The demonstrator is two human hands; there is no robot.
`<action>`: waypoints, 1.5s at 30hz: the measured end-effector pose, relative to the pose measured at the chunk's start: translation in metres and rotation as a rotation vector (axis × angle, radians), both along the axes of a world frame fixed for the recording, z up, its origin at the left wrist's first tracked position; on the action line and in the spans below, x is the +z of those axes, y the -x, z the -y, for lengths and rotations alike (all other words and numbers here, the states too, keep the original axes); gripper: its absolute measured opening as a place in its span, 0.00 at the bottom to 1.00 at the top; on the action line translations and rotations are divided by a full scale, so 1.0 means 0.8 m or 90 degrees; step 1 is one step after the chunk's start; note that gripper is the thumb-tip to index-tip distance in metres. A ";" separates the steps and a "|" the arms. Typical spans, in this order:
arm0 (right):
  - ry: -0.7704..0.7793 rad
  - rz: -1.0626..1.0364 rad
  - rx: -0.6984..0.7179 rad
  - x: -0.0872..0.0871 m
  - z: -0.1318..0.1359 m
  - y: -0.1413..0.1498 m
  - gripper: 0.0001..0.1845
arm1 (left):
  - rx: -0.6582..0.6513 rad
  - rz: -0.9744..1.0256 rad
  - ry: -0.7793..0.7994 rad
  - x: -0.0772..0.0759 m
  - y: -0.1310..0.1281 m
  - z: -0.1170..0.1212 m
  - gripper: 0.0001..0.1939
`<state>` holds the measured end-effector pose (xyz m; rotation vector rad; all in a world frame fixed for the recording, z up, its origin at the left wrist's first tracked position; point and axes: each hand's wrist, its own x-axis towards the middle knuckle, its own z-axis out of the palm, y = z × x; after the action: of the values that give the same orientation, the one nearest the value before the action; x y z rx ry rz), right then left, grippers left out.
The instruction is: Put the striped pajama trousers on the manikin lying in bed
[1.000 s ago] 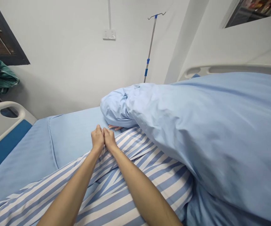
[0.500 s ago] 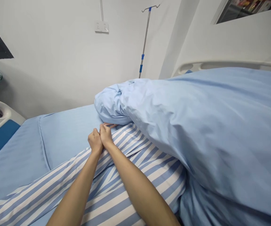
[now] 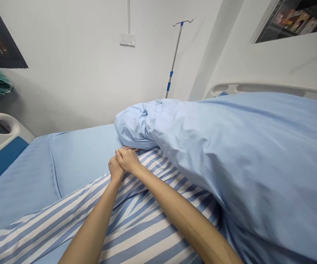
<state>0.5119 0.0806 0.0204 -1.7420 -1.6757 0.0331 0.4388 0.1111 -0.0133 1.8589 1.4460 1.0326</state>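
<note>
Hooked pole right of wall socket.

Head view, from my own eye level | faces forward and down across the flat pale-blue fabric mattress to the smooth white wall behind | near: my bare left hand and bare right hand left of and below centre, slim bare forearms entering at the bottom edge

Right hand has moved across; it overlaps left hand.
</note>
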 end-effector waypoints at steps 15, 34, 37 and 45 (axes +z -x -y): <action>-0.086 -0.593 0.010 -0.032 -0.014 -0.023 0.21 | 0.016 0.159 -0.044 0.050 -0.047 0.007 0.23; -0.081 -0.273 -0.059 -0.002 0.007 -0.054 0.17 | -0.016 -0.023 -0.003 0.007 -0.058 0.017 0.23; -0.078 -0.233 -0.041 -0.002 0.012 -0.059 0.16 | -0.017 -0.020 -0.006 0.006 -0.059 0.016 0.24; -0.066 -0.330 -0.040 -0.030 0.002 -0.066 0.20 | -0.021 0.053 0.003 0.008 -0.064 0.018 0.25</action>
<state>0.5648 0.0787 -0.0035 -1.5407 -1.2216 0.3350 0.4898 0.0969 -0.0072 1.8081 1.3646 1.0767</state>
